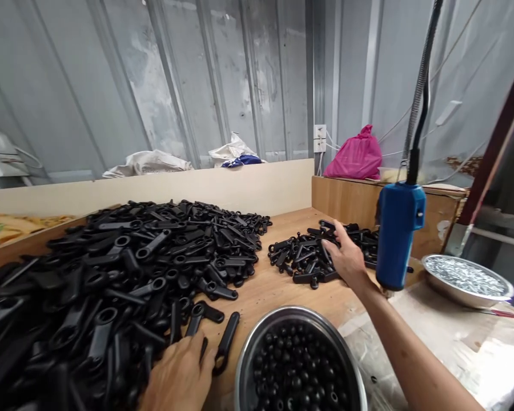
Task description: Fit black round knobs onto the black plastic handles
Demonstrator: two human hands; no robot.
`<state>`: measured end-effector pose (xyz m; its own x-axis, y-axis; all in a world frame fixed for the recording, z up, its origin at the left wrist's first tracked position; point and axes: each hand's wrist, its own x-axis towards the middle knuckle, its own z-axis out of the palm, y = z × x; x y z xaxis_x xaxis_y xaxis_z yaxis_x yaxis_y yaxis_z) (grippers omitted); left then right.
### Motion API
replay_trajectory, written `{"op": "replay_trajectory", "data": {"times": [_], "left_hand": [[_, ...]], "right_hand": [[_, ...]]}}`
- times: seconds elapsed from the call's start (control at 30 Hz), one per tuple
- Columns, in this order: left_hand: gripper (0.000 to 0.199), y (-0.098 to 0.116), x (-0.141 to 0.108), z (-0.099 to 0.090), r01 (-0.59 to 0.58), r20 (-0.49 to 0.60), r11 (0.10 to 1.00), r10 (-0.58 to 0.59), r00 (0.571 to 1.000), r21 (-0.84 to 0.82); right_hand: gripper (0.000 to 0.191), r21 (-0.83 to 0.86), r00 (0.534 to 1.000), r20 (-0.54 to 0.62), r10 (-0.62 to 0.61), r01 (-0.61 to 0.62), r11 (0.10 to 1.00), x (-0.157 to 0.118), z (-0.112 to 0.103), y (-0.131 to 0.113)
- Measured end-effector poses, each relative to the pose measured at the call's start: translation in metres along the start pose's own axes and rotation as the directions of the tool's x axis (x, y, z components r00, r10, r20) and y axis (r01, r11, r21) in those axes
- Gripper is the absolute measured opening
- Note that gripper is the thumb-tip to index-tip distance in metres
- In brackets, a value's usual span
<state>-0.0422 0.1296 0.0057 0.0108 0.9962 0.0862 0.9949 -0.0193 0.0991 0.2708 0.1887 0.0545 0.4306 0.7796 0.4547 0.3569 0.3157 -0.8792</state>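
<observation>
My left hand is at the near edge of a large heap of black crank handles, its fingers curled around one handle whose dark end shows between thumb and forefinger. Beside it a single black handle lies on the wooden tabletop. My right hand reaches over a smaller pile of black handles, some with ball knobs on them. Its thumb and forefinger are apart, close to a handle at the pile's top. Between my arms stands a metal bowl holding black ball knobs.
A blue electric screwdriver hangs from a spring and cable, just right of my right forearm. A metal bowl of small silvery pins sits at the right on plastic sheeting. Wooden boards edge the table; a pink bag rests behind.
</observation>
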Motion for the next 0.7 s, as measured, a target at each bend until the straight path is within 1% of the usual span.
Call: {"op": "replay_trajectory", "data": {"times": [0.03, 0.07, 0.1, 0.13, 0.17, 0.2, 0.23, 0.27, 0.3, 0.33, 0.37, 0.4, 0.43, 0.5, 0.53, 0.57, 0.63, 0.67, 0.7], "left_hand": [[0.045, 0.003, -0.001, -0.002, 0.006, 0.043, 0.999, -0.007, 0.999, 0.039], [0.043, 0.006, -0.003, -0.003, 0.013, 0.062, 0.998, -0.016, 0.998, 0.056], [0.042, 0.01, -0.004, -0.003, 0.017, 0.066, 0.998, -0.021, 0.998, 0.063], [0.041, 0.013, -0.004, -0.002, 0.018, 0.058, 0.998, -0.022, 0.998, 0.063], [0.042, 0.016, -0.004, 0.0, 0.013, 0.052, 0.998, -0.016, 0.998, 0.066], [0.043, 0.02, -0.003, 0.002, 0.005, 0.042, 0.998, -0.008, 0.999, 0.07], [0.044, 0.023, -0.001, 0.005, -0.012, 0.034, 0.997, 0.009, 0.999, 0.07], [0.045, 0.026, 0.001, 0.008, -0.031, 0.028, 0.997, 0.029, 0.999, 0.067], [0.046, 0.029, 0.003, 0.012, -0.053, 0.027, 0.997, 0.051, 0.998, 0.062], [0.047, 0.031, 0.006, 0.015, -0.072, 0.031, 0.996, 0.071, 0.997, 0.056], [0.049, 0.032, 0.008, 0.018, -0.091, 0.038, 0.995, 0.09, 0.995, 0.048], [0.049, 0.033, 0.009, 0.021, -0.109, 0.049, 0.993, 0.107, 0.993, 0.043], [0.05, 0.033, 0.01, 0.023, -0.119, 0.057, 0.992, 0.117, 0.992, 0.035], [0.049, 0.028, 0.01, 0.026, -0.12, 0.054, 0.993, 0.12, 0.991, -0.011], [0.048, 0.025, 0.01, 0.026, -0.101, 0.043, 0.994, 0.103, 0.994, -0.048], [0.047, 0.021, 0.009, 0.025, -0.067, 0.036, 0.994, 0.07, 0.997, -0.089], [0.044, 0.015, 0.007, 0.022, 0.013, 0.022, 0.972, -0.008, 1.0, -0.234], [0.04, 0.013, 0.005, 0.018, 0.039, 0.03, 0.934, -0.03, 0.999, -0.355], [0.034, 0.013, 0.003, 0.014, 0.073, 0.054, 0.862, -0.053, 0.997, -0.502]], "right_hand": [[0.048, -0.014, 1.0, 0.019, -0.004, 0.004, 1.0, -0.002, 0.0, 0.001], [0.042, -0.018, 0.998, 0.062, -0.004, 0.005, 1.0, -0.008, 0.0, -0.002], [0.033, -0.013, 0.989, 0.146, -0.01, 0.012, 1.0, -0.018, 0.001, -0.007], [0.024, -0.007, 0.962, 0.271, -0.027, 0.03, 1.0, -0.031, 0.002, -0.015], [0.019, -0.001, 0.908, 0.414, -0.055, 0.061, 0.998, -0.045, 0.003, -0.024], [0.018, 0.008, 0.793, 0.599, -0.112, 0.133, 0.991, -0.06, 0.005, -0.033], [0.016, 0.009, 0.639, 0.751, -0.163, 0.238, 0.971, -0.074, 0.008, -0.041], [0.013, 0.019, 0.489, 0.847, -0.207, 0.361, 0.932, -0.088, 0.012, -0.045], [0.011, 0.026, 0.364, 0.903, -0.227, 0.481, 0.876, -0.1, 0.017, -0.046], [0.009, 0.023, 0.288, 0.928, -0.235, 0.586, 0.81, -0.11, 0.022, -0.044], [0.009, 0.009, 0.255, 0.937, -0.24, 0.669, 0.743, -0.119, 0.028, -0.038], [0.01, -0.013, 0.245, 0.939, -0.24, 0.725, 0.689, -0.126, 0.034, -0.03], [0.012, -0.036, 0.248, 0.94, -0.235, 0.756, 0.654, -0.132, 0.04, -0.021], [0.014, -0.083, 0.269, 0.943, -0.199, 0.765, 0.639, -0.141, 0.049, -0.002], [0.014, -0.099, 0.273, 0.946, -0.172, 0.753, 0.65, -0.144, 0.052, 0.006], [0.014, -0.12, 0.288, 0.946, -0.146, 0.735, 0.668, -0.146, 0.055, 0.013], [0.014, -0.155, 0.328, 0.938, -0.111, 0.684, 0.713, -0.149, 0.06, 0.018], [0.015, -0.16, 0.347, 0.932, -0.1, 0.646, 0.747, -0.15, 0.061, 0.018], [0.015, -0.154, 0.363, 0.928, -0.089, 0.587, 0.795, -0.149, 0.062, 0.015]]}}
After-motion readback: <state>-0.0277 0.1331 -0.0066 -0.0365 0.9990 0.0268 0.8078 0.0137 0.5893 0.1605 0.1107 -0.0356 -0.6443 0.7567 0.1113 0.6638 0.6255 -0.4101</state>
